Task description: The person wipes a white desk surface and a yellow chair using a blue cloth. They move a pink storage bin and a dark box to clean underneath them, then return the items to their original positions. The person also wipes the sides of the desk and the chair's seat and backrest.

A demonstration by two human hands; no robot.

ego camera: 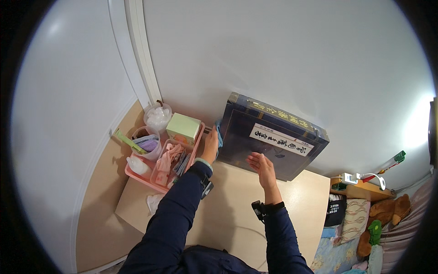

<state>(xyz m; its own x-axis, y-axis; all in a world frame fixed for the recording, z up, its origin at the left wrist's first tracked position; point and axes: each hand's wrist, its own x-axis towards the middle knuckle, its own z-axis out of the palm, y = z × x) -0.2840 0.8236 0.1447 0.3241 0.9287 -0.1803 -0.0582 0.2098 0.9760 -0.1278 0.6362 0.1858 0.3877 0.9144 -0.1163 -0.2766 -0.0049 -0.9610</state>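
A large dark blue boxed book set [232, 137] with a pale title strip and gilt writing on its spine stands upright on the wooden table [239, 198], close to the wall. At its left side my left hand [211, 144] holds a blue cloth [219, 137] against the box's edge. My right hand [261, 166] is in front of the box's lower part, palm turned inward, fingers together and slightly bent, holding nothing. Whether it touches the box cannot be told.
Left of my left hand is a pink tray [199, 138] with a green box [183, 126], plastic tubs and a white bottle [138, 166]. A tissue [154, 202] lies near it. A cable crosses the tabletop. At right are a power adapter [349, 178] and a bed with soft toys.
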